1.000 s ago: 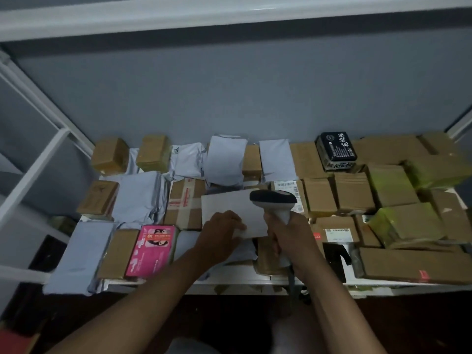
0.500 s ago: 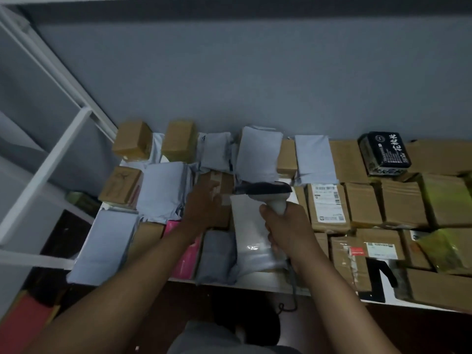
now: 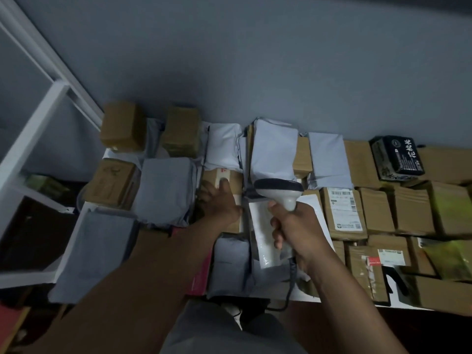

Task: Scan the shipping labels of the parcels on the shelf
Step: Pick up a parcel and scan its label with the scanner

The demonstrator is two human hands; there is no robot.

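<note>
The right hand grips the scanner by its handle. Just left of the scanner, the left hand rests on a taped cardboard box, fingers spread flat.

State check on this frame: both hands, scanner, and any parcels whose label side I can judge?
right hand: grips the scanner handle.
barcode scanner: held above the parcels, head pointing away from the person, cable hanging below.
left hand: fingers extended, resting on the taped cardboard box.
taped cardboard box: lying flat, under the left hand.
labelled cardboard box: label face up, barcode visible.
white poly mailer: flat, partly under the right hand.
</note>
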